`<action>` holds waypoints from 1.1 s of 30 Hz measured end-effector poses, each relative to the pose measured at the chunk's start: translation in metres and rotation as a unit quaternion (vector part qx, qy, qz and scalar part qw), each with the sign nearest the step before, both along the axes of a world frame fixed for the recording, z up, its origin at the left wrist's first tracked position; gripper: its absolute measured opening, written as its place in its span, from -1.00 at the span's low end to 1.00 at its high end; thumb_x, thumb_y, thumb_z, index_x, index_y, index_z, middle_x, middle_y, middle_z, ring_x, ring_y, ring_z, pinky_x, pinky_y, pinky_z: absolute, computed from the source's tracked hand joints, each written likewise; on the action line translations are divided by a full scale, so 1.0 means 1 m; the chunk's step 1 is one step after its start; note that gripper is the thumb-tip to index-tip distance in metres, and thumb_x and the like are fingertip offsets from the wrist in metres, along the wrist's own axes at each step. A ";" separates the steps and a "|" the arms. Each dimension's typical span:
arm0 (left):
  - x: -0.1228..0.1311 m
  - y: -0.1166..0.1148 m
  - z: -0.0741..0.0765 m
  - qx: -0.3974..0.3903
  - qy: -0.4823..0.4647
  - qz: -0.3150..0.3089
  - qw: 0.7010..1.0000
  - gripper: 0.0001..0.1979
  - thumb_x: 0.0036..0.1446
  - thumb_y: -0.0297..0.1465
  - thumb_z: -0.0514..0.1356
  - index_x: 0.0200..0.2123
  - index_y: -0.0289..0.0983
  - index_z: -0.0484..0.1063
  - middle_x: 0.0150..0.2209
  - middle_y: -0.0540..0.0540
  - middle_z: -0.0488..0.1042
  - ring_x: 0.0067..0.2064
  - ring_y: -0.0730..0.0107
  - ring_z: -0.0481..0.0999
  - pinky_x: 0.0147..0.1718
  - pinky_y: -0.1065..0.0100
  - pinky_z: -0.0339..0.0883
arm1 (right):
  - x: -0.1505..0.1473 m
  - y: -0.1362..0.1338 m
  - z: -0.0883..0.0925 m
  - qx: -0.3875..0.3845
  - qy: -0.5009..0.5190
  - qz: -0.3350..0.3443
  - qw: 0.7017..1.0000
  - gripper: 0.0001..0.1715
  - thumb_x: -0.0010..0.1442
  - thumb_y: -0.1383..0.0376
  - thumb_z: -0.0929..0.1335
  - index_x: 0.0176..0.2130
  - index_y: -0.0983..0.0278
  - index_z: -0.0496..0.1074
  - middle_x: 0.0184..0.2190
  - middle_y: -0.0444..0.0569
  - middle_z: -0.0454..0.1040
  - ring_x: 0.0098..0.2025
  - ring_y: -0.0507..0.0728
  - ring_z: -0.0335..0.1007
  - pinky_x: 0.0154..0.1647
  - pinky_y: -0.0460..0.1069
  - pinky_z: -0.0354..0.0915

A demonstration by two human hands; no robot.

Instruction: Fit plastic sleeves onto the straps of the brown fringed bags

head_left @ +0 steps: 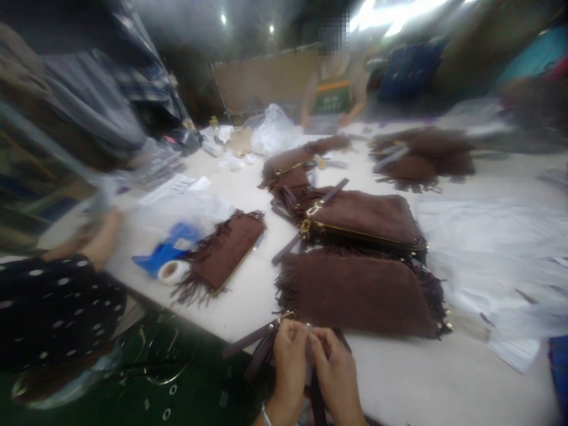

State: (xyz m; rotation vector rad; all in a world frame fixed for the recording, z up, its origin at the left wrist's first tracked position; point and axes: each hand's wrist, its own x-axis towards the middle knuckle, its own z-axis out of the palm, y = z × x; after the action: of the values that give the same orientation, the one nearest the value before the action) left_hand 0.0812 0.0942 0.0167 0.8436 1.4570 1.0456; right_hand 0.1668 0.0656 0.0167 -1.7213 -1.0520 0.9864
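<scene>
At the table's front edge, my left hand [290, 358] and my right hand [336, 364] are closed, thumbs and fingers pinched together tip to tip. A small shiny piece shows between the fingertips, too small to name. A dark brown strap [316, 399] hangs down between the hands, by my right palm. Just beyond them lies a brown fringed bag [359, 293], flat on the table, with gold-coloured hardware at its near left corner. Further straps [251, 338] lie left of my left hand, over the edge. Another brown bag [366, 213] with a gold zip lies behind.
A smaller fringed bag [233, 248] lies left, beside a white roll [173, 271] and blue plastic [171, 245]. More brown bags [421, 154] lie at the back. Clear plastic sheets [492, 260] cover the right side. A co-worker's polka-dot sleeve [57, 302] is left; another person [332, 94] is opposite.
</scene>
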 end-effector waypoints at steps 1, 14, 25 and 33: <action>0.000 0.000 0.000 0.000 0.011 -0.006 1.000 -0.82 0.07 -0.27 0.20 -0.41 -0.27 0.36 -0.46 -0.02 0.43 -0.40 0.37 0.42 -0.37 0.40 0.28 | 0.000 -0.001 0.001 0.009 -0.013 0.015 1.000 -0.69 0.22 0.10 0.26 -0.25 0.22 0.49 -0.27 0.02 0.57 -0.25 0.18 0.48 -0.22 -0.02 0.33; -0.007 -0.005 -0.006 0.004 -0.010 -0.020 1.000 -0.77 0.07 -0.23 0.23 -0.35 -0.30 0.46 -0.36 -0.14 0.54 -0.28 0.25 0.50 -0.27 0.35 0.32 | 0.014 -0.004 -0.007 0.086 -0.066 0.074 0.991 -0.67 0.25 0.20 0.24 -0.11 0.16 0.53 -0.16 0.02 0.57 -0.18 0.17 0.51 -0.13 -0.03 0.39; -0.010 -0.001 -0.006 0.013 -0.045 -0.053 0.997 -0.86 0.00 -0.34 0.29 -0.38 -0.29 0.44 -0.37 -0.11 0.56 -0.28 0.24 0.53 -0.25 0.34 0.34 | 0.013 -0.006 -0.006 0.056 -0.003 0.095 0.994 -0.62 0.27 0.15 0.20 -0.10 0.22 0.49 -0.38 0.00 0.54 -0.45 0.13 0.43 -0.40 -0.05 0.34; -0.006 -0.003 0.010 0.040 0.066 -0.045 0.996 -0.72 -0.05 -0.16 0.31 -0.47 -0.27 0.47 -0.50 -0.05 0.51 -0.39 0.24 0.50 -0.35 0.32 0.35 | 0.006 0.000 -0.007 -0.009 0.162 0.063 0.985 -0.57 0.25 0.05 0.20 -0.22 0.28 0.48 -0.66 -0.21 0.29 -0.67 -0.01 0.17 -0.65 -0.15 0.14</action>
State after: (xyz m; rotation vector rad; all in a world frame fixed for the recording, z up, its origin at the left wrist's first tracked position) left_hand 0.0755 0.0912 0.0267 1.0437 1.4809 1.0005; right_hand 0.1728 0.0652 0.0096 -1.4593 -0.9480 1.3091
